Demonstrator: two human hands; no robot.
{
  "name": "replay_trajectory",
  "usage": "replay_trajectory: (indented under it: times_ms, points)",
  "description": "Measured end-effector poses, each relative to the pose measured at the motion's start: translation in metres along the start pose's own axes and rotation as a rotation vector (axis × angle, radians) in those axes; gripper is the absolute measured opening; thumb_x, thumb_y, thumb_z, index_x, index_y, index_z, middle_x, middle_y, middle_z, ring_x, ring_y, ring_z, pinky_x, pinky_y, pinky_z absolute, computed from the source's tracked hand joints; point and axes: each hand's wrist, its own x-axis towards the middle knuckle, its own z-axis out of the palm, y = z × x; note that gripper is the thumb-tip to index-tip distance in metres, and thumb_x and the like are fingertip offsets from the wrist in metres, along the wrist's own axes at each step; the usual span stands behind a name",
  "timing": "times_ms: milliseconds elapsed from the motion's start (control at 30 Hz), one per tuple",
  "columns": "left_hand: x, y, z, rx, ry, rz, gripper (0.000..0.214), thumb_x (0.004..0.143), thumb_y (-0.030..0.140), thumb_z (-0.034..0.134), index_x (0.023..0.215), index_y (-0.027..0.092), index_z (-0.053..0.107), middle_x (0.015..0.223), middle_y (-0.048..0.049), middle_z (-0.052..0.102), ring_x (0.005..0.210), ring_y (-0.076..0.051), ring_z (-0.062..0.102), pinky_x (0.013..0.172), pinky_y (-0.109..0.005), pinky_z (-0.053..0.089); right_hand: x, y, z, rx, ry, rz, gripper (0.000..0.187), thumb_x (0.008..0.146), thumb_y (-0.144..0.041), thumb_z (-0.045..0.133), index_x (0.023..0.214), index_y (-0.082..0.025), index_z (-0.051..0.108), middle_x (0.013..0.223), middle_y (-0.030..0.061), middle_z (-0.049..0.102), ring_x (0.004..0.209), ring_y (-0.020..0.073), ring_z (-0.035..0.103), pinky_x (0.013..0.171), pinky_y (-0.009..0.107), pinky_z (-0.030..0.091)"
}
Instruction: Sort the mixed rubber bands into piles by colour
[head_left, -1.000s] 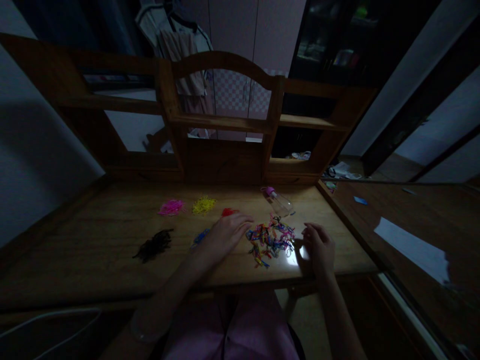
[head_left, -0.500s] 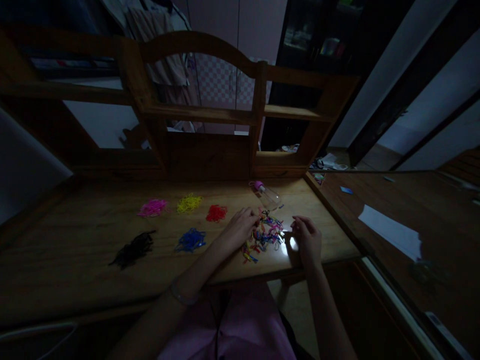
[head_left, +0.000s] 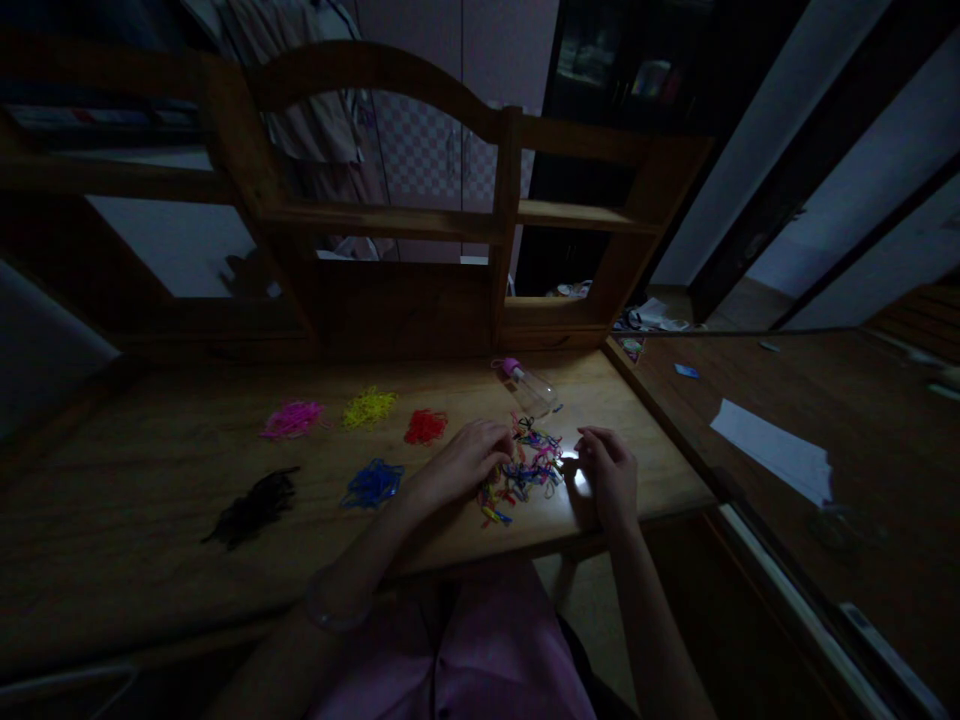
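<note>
A mixed pile of small coloured bands [head_left: 534, 472], like loose rubber bands, lies on the wooden desk between my hands. At the pile's left edge my left hand [head_left: 480, 452] bends its fingers down and together; whatever is in them is too small or hidden. Just right of the pile, my right hand [head_left: 609, 468] holds its fingertips pinched, and I cannot make out anything in them. Sorted by colour to the left are a pink heap [head_left: 294, 420], a yellow heap [head_left: 369, 408], a red heap [head_left: 426, 427], a blue heap [head_left: 373, 484] and a black heap [head_left: 255, 508].
Behind the mixed pile lies a clear bottle [head_left: 534, 390] with a pink cap. A wooden shelf unit [head_left: 405, 222] rises along the desk's back. To the right, a brown surface holds white paper [head_left: 772, 450] and a small blue card [head_left: 686, 371].
The view has shifted slightly, moving the desk items a little left in the picture. My left hand has drawn slightly left at the pile; my right hand stays pinched beside it.
</note>
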Motion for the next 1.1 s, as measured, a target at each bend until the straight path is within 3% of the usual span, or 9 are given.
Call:
replay_trajectory:
  times_ms: [100,233,400,533,800,1100]
  points:
    - [-0.004,0.006,0.001,-0.044,-0.080,0.027,0.016,0.088,0.018,0.053,0.099,0.022,0.065,0.100,-0.0049,0.065,0.099,-0.022,0.056,0.089,-0.033,0.042,0.001,0.000,0.000,-0.021,-0.004,-0.002,0.031,0.080,-0.046,0.065,0.093,-0.018,0.068,0.076,0.0024,0.063,0.064,0.0140,0.057,0.056,0.024,0.044]
    - [0.004,0.012,0.017,-0.021,-0.074,0.059,0.025,0.088,0.019,0.056,0.112,0.023,0.063,0.102,-0.0052,0.065,0.101,-0.022,0.055,0.091,-0.034,0.041,0.001,0.001,-0.001,-0.048,-0.013,-0.008,0.033,0.081,-0.047,0.064,0.095,-0.018,0.068,0.076,0.0025,0.064,0.065,0.0147,0.057,0.058,0.025,0.045]
    - [0.019,0.014,0.045,0.103,-0.031,0.039,0.014,0.088,0.019,0.059,0.101,0.021,0.065,0.103,-0.0067,0.064,0.100,-0.023,0.055,0.090,-0.035,0.041,0.002,0.003,-0.001,-0.027,-0.035,-0.011,0.029,0.081,-0.044,0.065,0.094,-0.019,0.068,0.076,0.0007,0.063,0.065,0.0133,0.056,0.058,0.024,0.044]
    - [0.024,0.013,0.056,0.196,-0.019,0.022,0.006,0.087,0.018,0.060,0.092,0.018,0.063,0.100,-0.0083,0.064,0.098,-0.025,0.054,0.086,-0.036,0.043,0.002,0.004,-0.002,-0.015,-0.039,-0.009,0.029,0.081,-0.044,0.065,0.094,-0.018,0.068,0.074,0.0006,0.062,0.064,0.0132,0.055,0.057,0.024,0.044]
    - [0.022,0.011,0.046,0.054,0.073,0.005,0.008,0.087,0.016,0.057,0.084,0.019,0.064,0.098,-0.0064,0.062,0.101,-0.023,0.055,0.091,-0.034,0.043,0.001,0.005,-0.002,-0.002,-0.056,-0.020,0.026,0.084,-0.040,0.064,0.097,-0.018,0.067,0.075,0.0008,0.060,0.065,0.0122,0.052,0.057,0.023,0.042]
    - [0.022,0.008,0.033,-0.370,0.042,-0.112,0.016,0.080,0.017,0.061,0.095,0.016,0.067,0.089,-0.0041,0.071,0.079,-0.018,0.064,0.069,-0.026,0.047,0.002,0.006,0.000,-0.003,-0.047,-0.021,0.025,0.083,-0.041,0.065,0.094,-0.018,0.068,0.074,0.0008,0.061,0.065,0.0126,0.053,0.057,0.023,0.042]
